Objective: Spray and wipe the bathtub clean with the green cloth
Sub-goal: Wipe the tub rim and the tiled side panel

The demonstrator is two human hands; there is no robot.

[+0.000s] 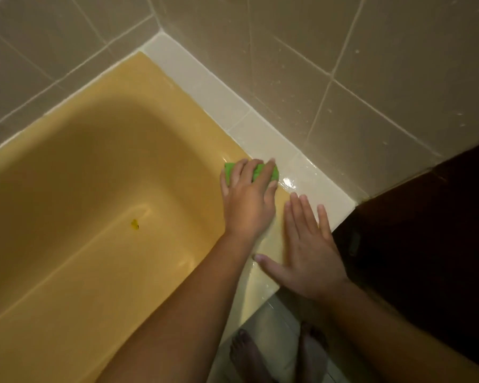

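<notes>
A yellow bathtub (161, 100) fills the left and middle of the head view. My left hand (249, 200) presses a folded green cloth (228, 172) flat on the tub's end rim, close to the white tiled ledge (260, 134). Most of the cloth is hidden under my fingers. My right hand (307, 250) lies flat with fingers spread on the rim's near corner, holding nothing. No spray bottle is in view.
Grey tiled walls (371, 64) rise behind the tub and ledge. A wet shiny patch (291, 182) sits on the ledge beside the cloth. A dark cabinet side (426, 230) stands at the right. A small yellow speck (134, 224) lies on the tub floor. My bare feet (246, 357) stand on the floor below.
</notes>
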